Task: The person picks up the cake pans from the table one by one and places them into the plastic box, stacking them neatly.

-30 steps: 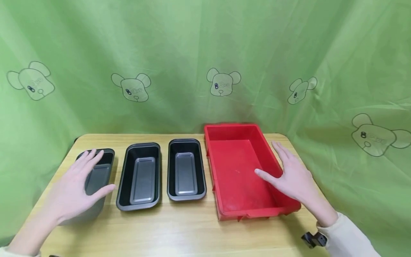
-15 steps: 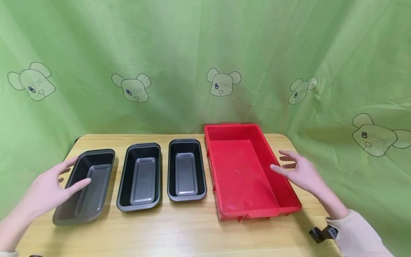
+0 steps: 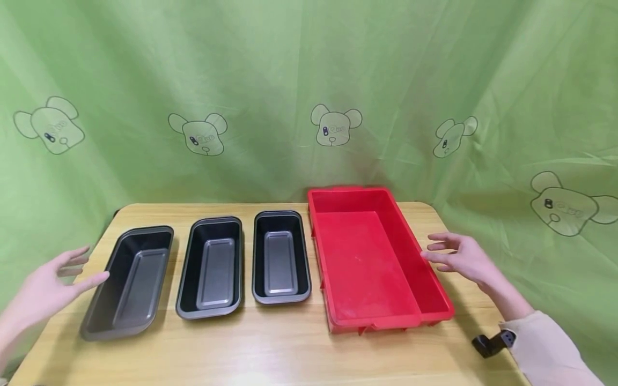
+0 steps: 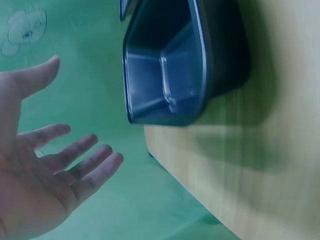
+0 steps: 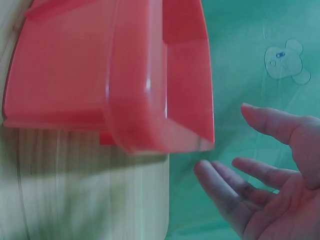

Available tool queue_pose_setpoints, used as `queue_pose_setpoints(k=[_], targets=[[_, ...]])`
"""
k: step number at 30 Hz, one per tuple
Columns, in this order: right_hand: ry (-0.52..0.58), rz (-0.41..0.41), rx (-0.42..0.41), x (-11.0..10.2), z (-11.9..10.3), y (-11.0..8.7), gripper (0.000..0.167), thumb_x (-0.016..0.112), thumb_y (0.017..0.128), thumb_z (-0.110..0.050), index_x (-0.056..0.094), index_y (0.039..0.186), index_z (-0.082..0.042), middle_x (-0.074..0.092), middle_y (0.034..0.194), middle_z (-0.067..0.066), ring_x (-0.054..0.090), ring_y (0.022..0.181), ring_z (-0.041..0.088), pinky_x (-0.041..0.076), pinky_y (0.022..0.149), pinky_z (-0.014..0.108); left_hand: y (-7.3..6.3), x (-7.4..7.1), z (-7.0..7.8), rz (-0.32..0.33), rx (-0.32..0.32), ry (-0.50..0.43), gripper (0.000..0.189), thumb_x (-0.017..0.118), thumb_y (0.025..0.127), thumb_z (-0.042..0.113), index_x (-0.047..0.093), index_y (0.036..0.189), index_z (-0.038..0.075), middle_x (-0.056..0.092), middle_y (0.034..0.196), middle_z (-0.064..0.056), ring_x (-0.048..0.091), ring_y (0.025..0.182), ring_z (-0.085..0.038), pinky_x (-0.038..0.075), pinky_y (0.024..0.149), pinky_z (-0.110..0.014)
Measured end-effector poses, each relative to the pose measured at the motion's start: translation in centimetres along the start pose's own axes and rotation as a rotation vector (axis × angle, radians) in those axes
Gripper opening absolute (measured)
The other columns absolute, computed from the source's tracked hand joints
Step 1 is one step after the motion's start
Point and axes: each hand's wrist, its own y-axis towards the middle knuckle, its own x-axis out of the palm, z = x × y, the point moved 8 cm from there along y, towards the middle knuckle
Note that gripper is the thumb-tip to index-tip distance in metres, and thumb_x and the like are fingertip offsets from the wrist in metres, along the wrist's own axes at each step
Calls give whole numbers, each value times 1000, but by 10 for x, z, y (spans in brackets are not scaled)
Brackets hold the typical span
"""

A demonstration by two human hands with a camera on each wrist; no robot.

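Note:
My left hand [image 3: 45, 287] hovers at the table's left side, thumb and fingers spread apart, holding nothing. Nearest to it is the leftmost dark grey loaf pan [image 3: 141, 288], which lies slightly slanted; the left wrist view shows this pan [image 4: 167, 85] apart from the fingers [image 4: 92, 162]. On the other side, my right hand [image 3: 465, 260] is held in the air by the right edge of a red plastic bin [image 3: 362, 268]. Its fingers are loosely bent with nothing in them. In the right wrist view a gap shows between the thumb [image 5: 267, 122] and the bin's rim [image 5: 135, 90].
Two more dark loaf pans, a middle one [image 3: 215, 273] and a smaller right one [image 3: 280, 262], stand between the slanted pan and the bin. All rest on a light wooden table [image 3: 270, 348]. A green curtain [image 3: 270, 64] with bear-head drawings hangs behind and at both sides.
Both hands have moved outward and drawn back, the left away from over the leftmost pan, the right away from over the red bin. The pans and bin stay in place.

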Motion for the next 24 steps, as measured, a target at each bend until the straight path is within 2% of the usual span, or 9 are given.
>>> queue_pose_setpoints(k=[1, 3, 5, 8, 10, 12, 17, 19, 24], targets=[[19, -12, 3, 0, 2, 1, 72, 73, 100, -26, 41, 152, 12, 62, 138, 37, 77, 94, 8, 70, 82, 33, -1, 0, -3, -2, 3, -6, 88, 76, 97, 40, 34, 157, -10, 50, 145, -44, 64, 114, -52, 55, 82, -73], [51, -32, 11, 1, 7, 2, 72, 73, 100, -25, 40, 153, 13, 64, 136, 36, 76, 91, 5, 70, 83, 37, -2, -1, -10, -14, 0, -20, 89, 78, 96, 38, 34, 157, -10, 49, 145, -45, 73, 98, -15, 60, 78, -66], [71, -48, 29, 2, 11, 3, 73, 74, 100, -25, 40, 153, 12, 67, 134, 33, 77, 91, 5, 70, 84, 41, -2, -1, -16, -17, -1, -37, 89, 79, 95, 36, 35, 156, -11, 50, 144, -45, 57, 87, 18, 65, 72, -45], [93, -71, 49, 4, 16, 4, 75, 75, 99, -26, 39, 154, 11, 69, 132, 29, 77, 93, 5, 69, 87, 46, -2, 0, -25, -13, -16, -56, 87, 79, 95, 35, 37, 155, -11, 52, 143, -43, 34, 87, 33, 55, 64, -18], [110, -92, 61, 6, 19, 4, 76, 74, 99, -25, 37, 154, 11, 71, 130, 27, 77, 94, 6, 69, 89, 46, -2, 3, -32, -20, -32, -62, 87, 79, 95, 35, 36, 155, -12, 51, 143, -43, 36, 85, 33, 49, 63, -13], [118, -108, 68, 8, 22, 5, 77, 74, 99, -25, 36, 155, 12, 73, 127, 23, 77, 95, 6, 69, 88, 45, -2, 6, -38, -37, -52, -60, 88, 77, 96, 38, 35, 155, -13, 50, 144, -43, 36, 84, 32, 58, 66, -23], [134, -129, 85, 12, 26, 5, 77, 75, 98, -24, 37, 155, 11, 77, 118, 12, 77, 93, 9, 70, 83, 38, -1, 14, -50, -102, -79, -69, 89, 72, 100, 40, 29, 156, -15, 45, 147, -45, 38, 82, 30, 64, 66, -36], [141, -132, 86, 13, 27, 5, 75, 75, 98, -22, 38, 155, 10, 77, 116, 9, 77, 92, 10, 70, 81, 37, 0, 17, -53, -122, -85, -81, 89, 70, 102, 41, 28, 156, -16, 46, 147, -44, 40, 83, 30, 59, 64, -25], [159, -150, 90, 15, 31, 6, 72, 74, 98, -20, 40, 155, 8, 78, 112, 4, 76, 91, 11, 69, 77, 37, 1, 26, -58, -166, -105, -166, 87, 67, 104, 36, 24, 156, -18, 51, 144, -44, 63, 81, 14, 60, 69, -19]])
